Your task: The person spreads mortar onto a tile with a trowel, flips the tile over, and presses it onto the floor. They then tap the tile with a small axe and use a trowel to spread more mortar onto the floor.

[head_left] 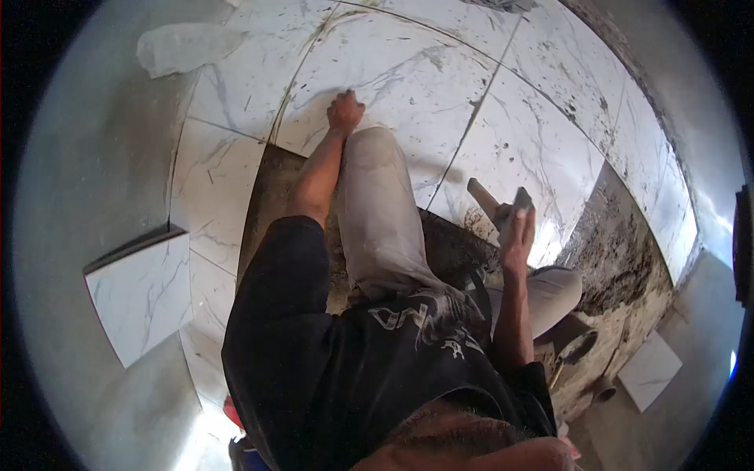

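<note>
Right hand [516,235] has its fingers wrapped tight round a mallet [481,195], held up above the marble floor [542,133] beside the knee. Left hand [345,111] is out front, fingers curled under, pressing on a big tile [408,71].

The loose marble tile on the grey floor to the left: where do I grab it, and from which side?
Grip the loose tile at its far edge, reaching from ahead of it: a dark gap under that edge suggests it sits raised, so there is room to reach beneath. It is broad and flat, so likely both hands; the right hand holds a tool.
</note>
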Demonstrator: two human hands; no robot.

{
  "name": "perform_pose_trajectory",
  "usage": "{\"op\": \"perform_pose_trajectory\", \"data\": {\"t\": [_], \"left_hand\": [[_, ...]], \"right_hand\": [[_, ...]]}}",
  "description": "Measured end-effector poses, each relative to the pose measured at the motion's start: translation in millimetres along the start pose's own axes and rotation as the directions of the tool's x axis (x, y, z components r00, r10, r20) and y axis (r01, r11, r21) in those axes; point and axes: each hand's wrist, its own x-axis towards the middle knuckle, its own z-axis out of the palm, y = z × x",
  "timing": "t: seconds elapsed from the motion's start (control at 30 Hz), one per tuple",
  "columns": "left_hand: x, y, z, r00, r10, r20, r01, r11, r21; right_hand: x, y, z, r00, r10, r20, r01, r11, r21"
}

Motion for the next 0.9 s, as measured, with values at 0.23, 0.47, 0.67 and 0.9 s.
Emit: {"op": "perform_pose_trajectory", "data": {"t": [0.23, 0.47, 0.67, 0.9], "left_hand": [[15.2, 4.0, 4.1, 0.968, -0.191, 0.166, 0.203, 0.978, -0.059], [24.7, -9.1, 6.3, 0.983, -0.12, 0.141, 0.121, 0.993, 0.003], [27.1, 4.0, -26.5, 0.983, 0.017, 0.182, -0.03, 0.997, 0.068], [-18.8, 113.0, -90.4, 0.815, 0.471, 0.336, -0.354, 0.865, -0.355]], "right_hand": [[1.7, 11.9, -11.4, 0.996, -0.081, -0.032, 0.081, 0.997, 0.005], [-9.8, 3.2, -16.7, 0.996, -0.075, -0.042, 0.077, 0.996, 0.036], [-22.4, -5.2, -21.7, 0.996, -0.061, 0.066, 0.065, 0.996, -0.06], [-17.7, 5.2, -22.3, 0.992, -0.022, 0.128, 0.031, 0.997, -0.067]]}}
